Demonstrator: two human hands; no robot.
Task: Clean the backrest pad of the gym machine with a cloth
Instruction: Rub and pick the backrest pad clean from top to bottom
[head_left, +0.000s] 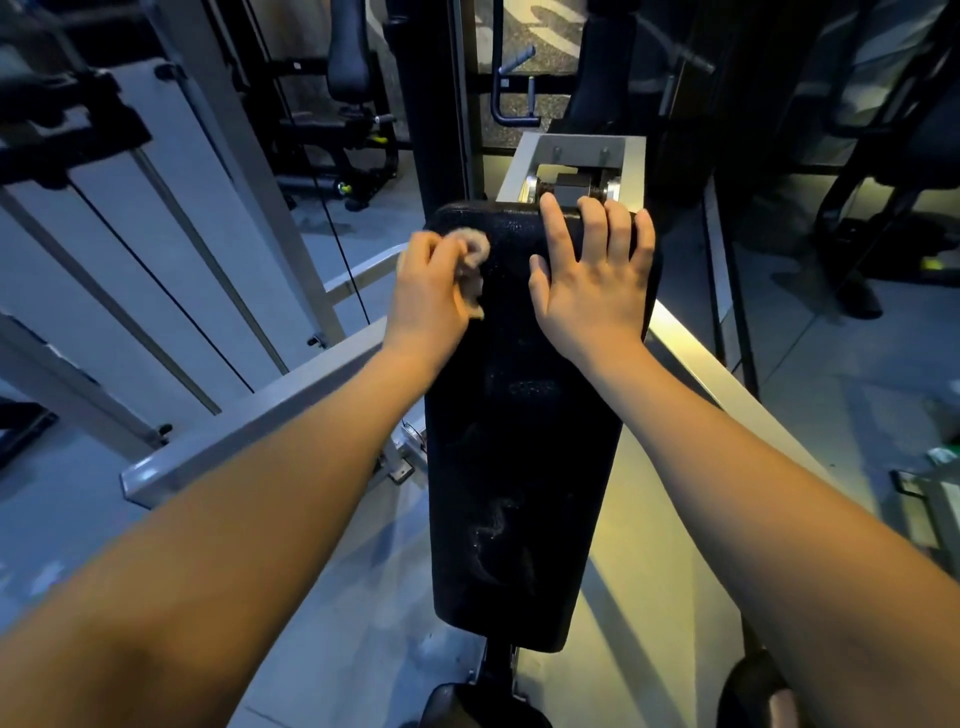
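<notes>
Far to the left of my left hand stands a pale panelled frame (156, 249) with a thin black cable (332, 218) running down just beside it, and a grey frame bar (270, 410) passes under my left forearm, slanting up toward the pad. My left hand (431, 291) is clenched around a small crumpled cloth (475, 260), which it presses against the far left corner of the backrest pad (519, 441); the cloth bulges out on the thumb side of the fist. The pad is black and textured. Its long axis runs straight away from me, between my two forearms. The far end under my hands is broad, the end nearest me looks narrower, and pale smears show on that nearer half. My right hand (592, 280) lies flat on the far right part of the pad, fingers spread and straight, gripping nothing, the fingertips reaching the far edge. Just beyond those fingertips sits a grey metal bracket (571, 150) with a bolt across it, and further off a blue handle (511, 98) hangs in the dim background. To the right of my right forearm another grey bar (737, 400) slants away toward the pad's top.
</notes>
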